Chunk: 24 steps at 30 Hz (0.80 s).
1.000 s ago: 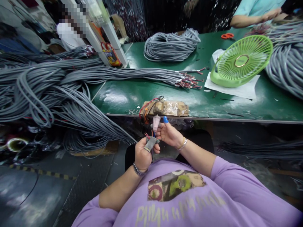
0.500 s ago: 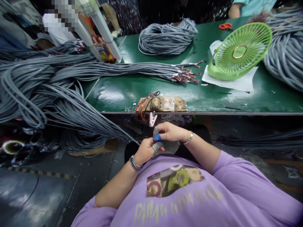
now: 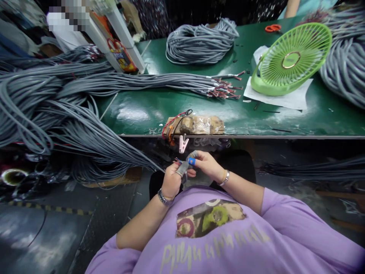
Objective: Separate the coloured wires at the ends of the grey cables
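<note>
In front of my stomach, below the table edge, both hands meet around the end of a grey cable. My left hand (image 3: 172, 182) is closed on it, the thumb in a grey finger cover pressed down on top. Thin coloured wires (image 3: 178, 161) stick out beside that thumb. My right hand (image 3: 208, 166) is pinched at the same spot, with blue tape round the thumb and a grey cover on the index finger. The fingers hide most of the cable. Just above the hands, a pink clip (image 3: 183, 144) hangs at the table edge.
A wooden block (image 3: 209, 125) with red and black leads sits on the green table's (image 3: 134, 114) front edge. Behind it lie grey cables (image 3: 159, 82) with stripped ends, a coil (image 3: 199, 43), a green fan (image 3: 291, 61) and orange scissors (image 3: 273, 28). More cables (image 3: 114, 140) drape down left.
Coloured wire ends have come into sight at my left thumb, which has turned upward over the cable. My right hand has shifted slightly to the right. A person's arm across the table has moved.
</note>
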### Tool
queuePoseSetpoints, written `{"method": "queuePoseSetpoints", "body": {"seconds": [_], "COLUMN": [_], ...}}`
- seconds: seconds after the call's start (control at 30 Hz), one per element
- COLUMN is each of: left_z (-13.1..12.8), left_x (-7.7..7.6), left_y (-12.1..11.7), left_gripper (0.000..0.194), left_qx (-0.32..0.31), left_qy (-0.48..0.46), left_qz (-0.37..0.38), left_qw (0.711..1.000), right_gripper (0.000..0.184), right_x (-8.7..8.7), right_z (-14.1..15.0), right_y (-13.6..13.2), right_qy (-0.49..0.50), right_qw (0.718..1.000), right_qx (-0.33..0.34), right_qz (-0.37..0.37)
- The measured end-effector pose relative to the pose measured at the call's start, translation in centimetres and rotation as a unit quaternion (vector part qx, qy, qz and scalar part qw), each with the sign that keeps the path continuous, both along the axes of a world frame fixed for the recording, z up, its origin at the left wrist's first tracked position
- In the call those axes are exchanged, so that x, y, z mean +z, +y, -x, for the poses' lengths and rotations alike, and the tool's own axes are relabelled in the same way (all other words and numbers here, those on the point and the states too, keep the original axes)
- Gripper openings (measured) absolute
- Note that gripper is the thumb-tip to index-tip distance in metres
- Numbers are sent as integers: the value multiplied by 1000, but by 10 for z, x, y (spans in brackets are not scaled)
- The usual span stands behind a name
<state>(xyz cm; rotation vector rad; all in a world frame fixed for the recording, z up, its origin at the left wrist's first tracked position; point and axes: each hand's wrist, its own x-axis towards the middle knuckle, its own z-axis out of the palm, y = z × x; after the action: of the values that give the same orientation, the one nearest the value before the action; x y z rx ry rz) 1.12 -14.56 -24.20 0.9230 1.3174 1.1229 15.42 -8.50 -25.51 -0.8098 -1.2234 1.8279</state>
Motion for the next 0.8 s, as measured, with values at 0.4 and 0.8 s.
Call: {"method": "queuePoseSetpoints", "body": {"seconds": [0.4,0.8], "left_z": [4,-3], "left_x": [-1,-2], "left_y": [-8,-9], "left_gripper": [36,33], "left_qx": [-7,95], "left_qy": [7,-87], "left_qz": [-39,-60], "left_qw": [999,990], "right_gripper": [25,29], "right_x": [24,18], "right_z": [11,14], "right_y": [12,9], "right_qy": [-20,0], "right_qw": [997,999], "right_qx": [69,22], "right_qz": [-33,35]}}
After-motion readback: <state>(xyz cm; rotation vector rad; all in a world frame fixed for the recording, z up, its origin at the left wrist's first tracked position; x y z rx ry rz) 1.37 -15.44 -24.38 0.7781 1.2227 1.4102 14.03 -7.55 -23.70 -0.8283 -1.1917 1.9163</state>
